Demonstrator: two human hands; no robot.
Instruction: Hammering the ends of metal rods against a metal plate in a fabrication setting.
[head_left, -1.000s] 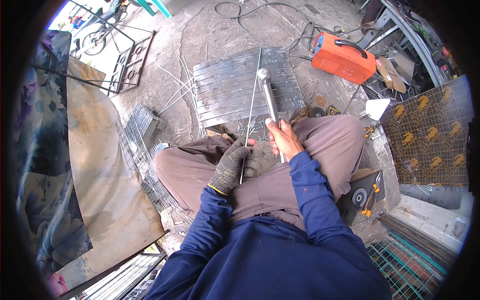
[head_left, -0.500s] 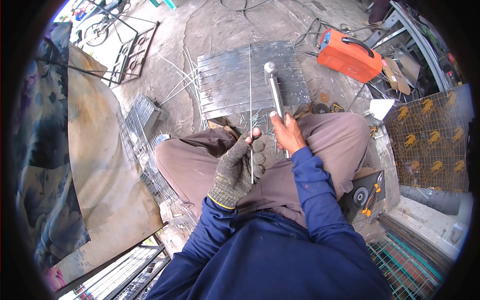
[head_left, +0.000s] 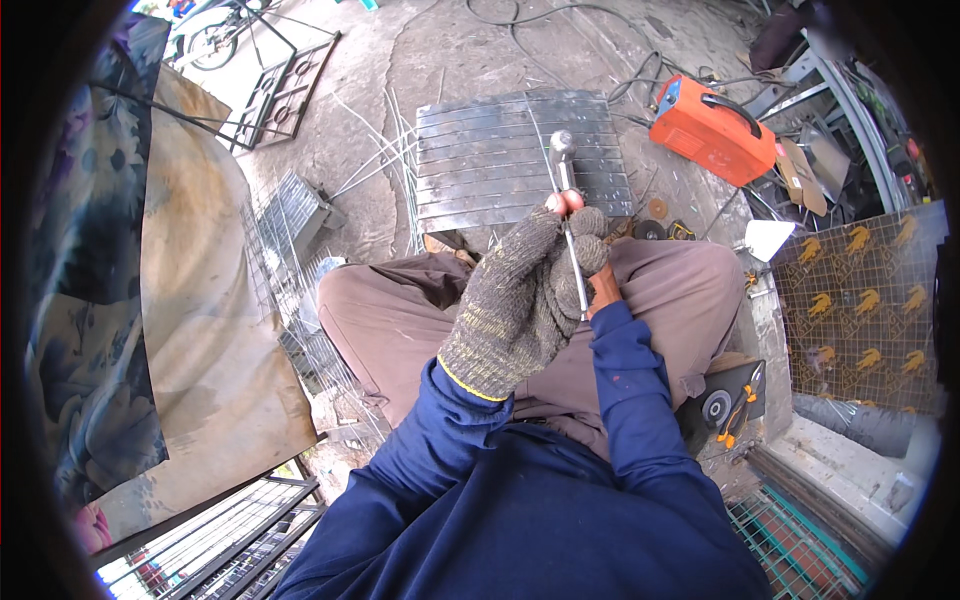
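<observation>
My left hand (head_left: 520,290), in a grey knitted work glove with bare thumb and finger tips, pinches a thin metal rod (head_left: 577,270). The rod slants from near my right cuff up over a ridged metal plate (head_left: 470,155) on the ground. Behind the glove, my right hand (head_left: 604,288) is bare and mostly hidden. It grips a hammer (head_left: 563,150), whose metal head points away from me above the plate. Most of the hammer's handle is covered by the glove.
Loose thin rods (head_left: 400,150) lie left of the plate. An orange box-shaped machine with a handle (head_left: 712,130) stands at the far right, with black cables behind. Pliers with orange grips (head_left: 740,415) lie by my right knee. Stained cloth (head_left: 215,300) hangs at the left.
My left hand has moved right and forward with the rod, now in front of my right hand and the hammer's handle. The rod has tilted. The view has shifted slightly.
</observation>
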